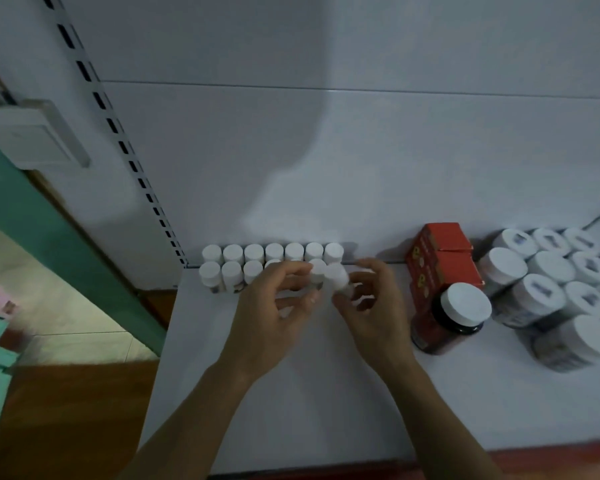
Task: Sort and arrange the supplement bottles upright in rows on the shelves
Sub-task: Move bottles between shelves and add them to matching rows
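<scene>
- Bottle (pixel 338 277), small and white-capped, hangs tilted at the right end of the front row (pixel 231 271), pinched in the right hand's (pixel 374 306) fingertips.
- Left hand (pixel 274 306) curls narrowly beside the neighbouring cap (blur hides whether it grips anything, so I cannot tell).
- Two rows stand upright at the back-left of the shelf (pixel 291 393).
- Risk: set down at this tilt, the bottle may topple and knock its close-packed neighbours over in a chain.
- Jar (pixel 465 306) and red box (pixel 440 251) stand well to the right.

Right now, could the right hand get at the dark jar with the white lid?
Likely yes: bare shelf lies between the right hand and the dark jar, but the hand holds a small bottle.
</scene>
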A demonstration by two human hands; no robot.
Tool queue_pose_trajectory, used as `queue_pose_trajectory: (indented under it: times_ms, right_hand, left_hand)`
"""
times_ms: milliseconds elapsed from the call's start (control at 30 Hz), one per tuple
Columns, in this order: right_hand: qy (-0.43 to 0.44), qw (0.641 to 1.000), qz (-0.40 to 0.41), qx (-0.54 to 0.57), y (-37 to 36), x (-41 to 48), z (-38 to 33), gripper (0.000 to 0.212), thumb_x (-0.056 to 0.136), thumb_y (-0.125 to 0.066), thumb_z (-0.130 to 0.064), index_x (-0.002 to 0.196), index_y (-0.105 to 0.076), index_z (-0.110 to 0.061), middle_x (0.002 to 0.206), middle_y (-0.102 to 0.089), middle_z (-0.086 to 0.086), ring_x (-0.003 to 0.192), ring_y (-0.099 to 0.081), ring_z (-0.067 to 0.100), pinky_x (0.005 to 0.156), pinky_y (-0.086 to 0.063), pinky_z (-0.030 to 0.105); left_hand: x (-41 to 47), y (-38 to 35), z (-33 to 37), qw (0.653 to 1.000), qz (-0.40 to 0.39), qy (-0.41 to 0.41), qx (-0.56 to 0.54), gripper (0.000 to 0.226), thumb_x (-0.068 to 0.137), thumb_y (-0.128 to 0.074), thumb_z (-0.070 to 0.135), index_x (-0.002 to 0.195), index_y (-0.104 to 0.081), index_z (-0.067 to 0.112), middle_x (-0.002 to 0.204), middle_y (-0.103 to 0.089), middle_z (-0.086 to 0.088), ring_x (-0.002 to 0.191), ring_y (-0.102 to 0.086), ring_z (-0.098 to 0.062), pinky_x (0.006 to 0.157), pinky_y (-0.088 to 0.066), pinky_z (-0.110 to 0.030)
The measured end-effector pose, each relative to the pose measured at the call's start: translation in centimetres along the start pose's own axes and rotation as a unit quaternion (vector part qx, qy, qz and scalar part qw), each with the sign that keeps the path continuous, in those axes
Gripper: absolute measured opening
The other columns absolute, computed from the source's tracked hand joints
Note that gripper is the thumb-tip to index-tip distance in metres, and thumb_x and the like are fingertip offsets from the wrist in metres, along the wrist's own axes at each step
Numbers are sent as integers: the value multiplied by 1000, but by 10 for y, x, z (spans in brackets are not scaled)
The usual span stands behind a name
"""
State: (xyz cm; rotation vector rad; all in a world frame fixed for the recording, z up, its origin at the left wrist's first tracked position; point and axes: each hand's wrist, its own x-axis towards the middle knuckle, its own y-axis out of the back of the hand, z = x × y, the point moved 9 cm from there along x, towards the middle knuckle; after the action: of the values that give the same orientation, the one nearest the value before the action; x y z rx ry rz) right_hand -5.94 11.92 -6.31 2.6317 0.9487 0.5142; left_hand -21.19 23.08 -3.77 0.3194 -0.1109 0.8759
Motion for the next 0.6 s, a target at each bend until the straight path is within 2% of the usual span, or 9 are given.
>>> queue_pose_trajectory:
  times_ms: [67, 167, 267, 400, 467, 600]
  right_hand:
    - [-65, 998, 25, -6, 4, 7, 21, 41, 84, -76, -9, 116, -60, -30, 95, -69, -16, 85, -66, 8, 74, -55, 25]
    - [-57, 993, 19, -106, -6, 13, 27, 29, 85, -76, -20, 111, -66, -28, 101, -69, -13, 93, -63, 11, 80, -51, 30]
    - [-46, 990, 44, -127, -14, 14, 27, 31, 83, -77, -22, 112, -67, -26, 106, -60, -6, 94, -57, 12, 80, -43, 26]
    - [-49, 987, 30, -153, -19, 14, 24, 34, 83, -74, -21, 115, -65, -28, 84, -62, -14, 90, -59, 18, 77, -47, 33]
    - [-64, 988, 26, -139, -18, 11, 21, 38, 84, -74, -20, 120, -63, -27, 80, -61, -17, 91, -60, 18, 80, -49, 34]
    - [-72, 987, 1, -143, -7, -3, 0, 50, 87, -75, -22, 132, -53, -27, 95, -63, -9, 92, -58, 8, 84, -51, 31]
  left_hand:
    - [-4, 18, -5, 993, 27, -37, 110, 17, 92, -70, 20, 109, -68, 22, 104, -68, 14, 99, -67, -8, 72, -53, -18]
    - [-8, 27, -29, 967, -17, -58, 247, 16, 91, -70, 19, 106, -67, 24, 101, -64, 14, 94, -62, -6, 75, -51, -23]
    - [-8, 28, -51, 963, -43, -50, 262, 18, 91, -66, 22, 109, -68, 24, 107, -62, 15, 101, -59, -4, 86, -51, -27]
    - [-10, 24, -55, 958, -52, -59, 276, 21, 91, -65, 23, 112, -69, 23, 111, -61, 14, 106, -53, -2, 89, -41, -17]
    - [-10, 23, -57, 956, -58, -62, 281, 22, 90, -68, 19, 112, -69, 23, 112, -61, 13, 108, -51, -3, 91, -39, -18]
    - [-10, 22, -55, 953, -63, -64, 291, 23, 89, -64, 23, 111, -70, 21, 110, -61, 11, 106, -53, -8, 90, -41, -21]
